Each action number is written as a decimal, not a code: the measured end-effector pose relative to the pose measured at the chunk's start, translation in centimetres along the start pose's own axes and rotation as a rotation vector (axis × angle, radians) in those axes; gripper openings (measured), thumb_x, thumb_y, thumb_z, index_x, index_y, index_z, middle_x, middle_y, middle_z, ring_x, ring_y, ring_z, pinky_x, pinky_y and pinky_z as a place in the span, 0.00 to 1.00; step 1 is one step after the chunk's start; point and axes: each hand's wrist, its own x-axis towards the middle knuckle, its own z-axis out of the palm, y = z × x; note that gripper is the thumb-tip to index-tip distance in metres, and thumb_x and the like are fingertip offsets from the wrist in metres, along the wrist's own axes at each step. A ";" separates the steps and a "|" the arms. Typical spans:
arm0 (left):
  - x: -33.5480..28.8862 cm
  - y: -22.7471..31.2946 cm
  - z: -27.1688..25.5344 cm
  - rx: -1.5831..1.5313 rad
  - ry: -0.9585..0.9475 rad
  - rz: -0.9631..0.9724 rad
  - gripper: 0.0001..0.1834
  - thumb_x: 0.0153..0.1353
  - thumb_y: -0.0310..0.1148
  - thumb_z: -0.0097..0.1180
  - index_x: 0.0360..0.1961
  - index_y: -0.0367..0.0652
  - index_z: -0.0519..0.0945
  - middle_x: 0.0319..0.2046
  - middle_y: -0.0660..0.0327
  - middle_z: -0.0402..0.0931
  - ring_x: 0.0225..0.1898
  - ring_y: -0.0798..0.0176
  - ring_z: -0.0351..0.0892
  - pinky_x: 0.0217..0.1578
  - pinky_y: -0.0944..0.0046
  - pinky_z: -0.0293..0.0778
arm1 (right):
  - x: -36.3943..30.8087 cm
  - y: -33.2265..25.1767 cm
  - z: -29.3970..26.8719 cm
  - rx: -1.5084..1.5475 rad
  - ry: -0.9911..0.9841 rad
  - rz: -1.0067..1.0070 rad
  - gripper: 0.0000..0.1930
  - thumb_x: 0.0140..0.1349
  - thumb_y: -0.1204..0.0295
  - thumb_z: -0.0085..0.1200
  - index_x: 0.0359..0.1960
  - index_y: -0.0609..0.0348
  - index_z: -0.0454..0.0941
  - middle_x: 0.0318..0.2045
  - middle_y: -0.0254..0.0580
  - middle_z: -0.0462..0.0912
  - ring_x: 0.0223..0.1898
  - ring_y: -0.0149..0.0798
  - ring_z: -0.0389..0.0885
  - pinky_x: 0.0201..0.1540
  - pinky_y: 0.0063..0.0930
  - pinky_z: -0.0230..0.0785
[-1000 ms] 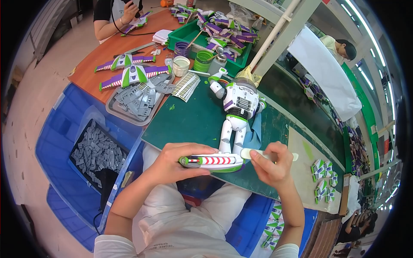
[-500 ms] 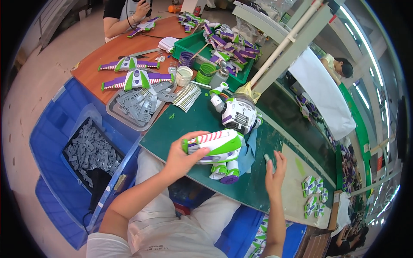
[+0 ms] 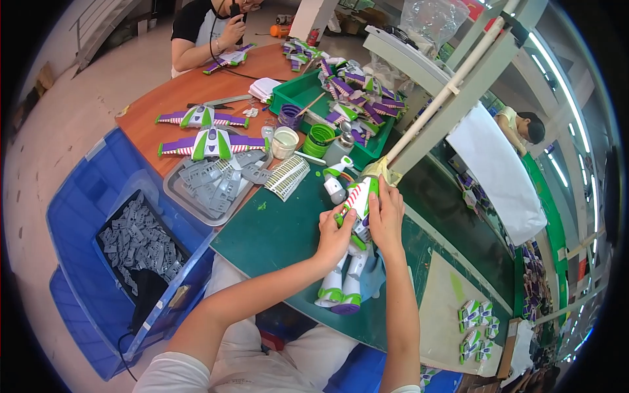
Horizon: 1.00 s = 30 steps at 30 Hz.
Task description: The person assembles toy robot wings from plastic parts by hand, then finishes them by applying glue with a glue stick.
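Observation:
A white toy figure lies on the green work mat [image 3: 262,242], its white legs [image 3: 354,272] with green and purple feet pointing toward me. Over its torso sits a folded wing pack [image 3: 360,191], white and green with red stripes. My left hand [image 3: 334,234] grips the pack's near left side, thumb on top. From the right, my right hand [image 3: 388,216] closes round the pack's other side, fingers pointing away from me. Between them the hands cover much of the torso, so how pack and body meet is hidden. A bent white-and-green toy arm [image 3: 334,187] shows left of the pack.
Spread wing packs [image 3: 213,143] lie beyond a metal tray [image 3: 226,208] of grey parts. Paint pots [image 3: 319,139] stand by a green bin [image 3: 285,95] heaped with wings. A blue crate [image 3: 85,196] is at left, small parts [image 3: 477,321] at right. A co-worker sits opposite.
My left hand has carried the wing pack away from me onto the figure's torso. My right hand, open and apart before, has come in and taken hold of the pack. The view has shifted slightly.

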 end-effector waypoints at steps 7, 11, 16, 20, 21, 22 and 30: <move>5.2 -2.6 -2.4 -0.503 0.095 -0.353 0.25 0.58 0.45 0.55 0.52 0.44 0.64 0.48 0.58 0.65 0.51 0.63 0.64 0.51 0.66 0.62 | 0.3 1.0 0.8 0.034 0.033 -0.001 0.19 0.61 0.71 0.43 0.55 0.55 0.69 0.45 0.46 0.70 0.50 0.47 0.65 0.55 0.39 0.51; 7.2 -3.7 0.4 -0.716 -0.108 -0.446 0.24 0.57 0.42 0.57 0.48 0.40 0.67 0.39 0.61 0.72 0.40 0.67 0.74 0.43 0.65 0.71 | 1.3 0.8 1.5 -0.061 0.028 -0.006 0.17 0.61 0.71 0.43 0.52 0.56 0.72 0.49 0.45 0.72 0.54 0.47 0.65 0.59 0.39 0.49; 7.5 -3.6 -0.2 -0.571 -0.174 -0.261 0.24 0.56 0.39 0.59 0.50 0.39 0.66 0.40 0.61 0.72 0.41 0.68 0.73 0.43 0.67 0.71 | 1.8 1.8 1.8 0.002 0.023 0.026 0.16 0.61 0.70 0.42 0.50 0.56 0.73 0.49 0.47 0.74 0.54 0.49 0.66 0.58 0.40 0.53; 7.7 -3.2 -0.4 -0.350 -0.216 -0.147 0.25 0.55 0.37 0.60 0.50 0.37 0.68 0.41 0.60 0.73 0.41 0.69 0.72 0.42 0.68 0.70 | 2.0 2.4 1.5 0.043 0.055 0.049 0.14 0.61 0.70 0.42 0.47 0.58 0.74 0.48 0.47 0.74 0.53 0.49 0.67 0.57 0.39 0.56; 7.9 -3.3 -0.4 -0.336 -0.219 -0.122 0.26 0.55 0.37 0.60 0.51 0.36 0.68 0.41 0.60 0.73 0.41 0.70 0.72 0.42 0.68 0.71 | 2.3 2.5 1.6 0.043 0.054 0.031 0.14 0.61 0.70 0.42 0.46 0.58 0.74 0.47 0.47 0.75 0.52 0.49 0.68 0.56 0.38 0.57; 7.8 -2.9 -0.6 -0.342 -0.205 -0.135 0.23 0.54 0.33 0.60 0.48 0.35 0.69 0.40 0.60 0.73 0.40 0.69 0.73 0.41 0.68 0.71 | 2.3 2.5 1.5 0.042 0.052 0.037 0.14 0.61 0.70 0.42 0.46 0.58 0.74 0.47 0.47 0.75 0.52 0.49 0.68 0.56 0.38 0.57; 7.5 -3.6 -0.5 -0.381 -0.152 -0.250 0.16 0.56 0.32 0.53 0.46 0.41 0.70 0.42 0.60 0.73 0.45 0.65 0.73 0.46 0.65 0.68 | 2.2 2.2 1.3 0.048 0.011 0.085 0.14 0.63 0.68 0.41 0.45 0.60 0.74 0.42 0.49 0.75 0.47 0.47 0.70 0.51 0.34 0.61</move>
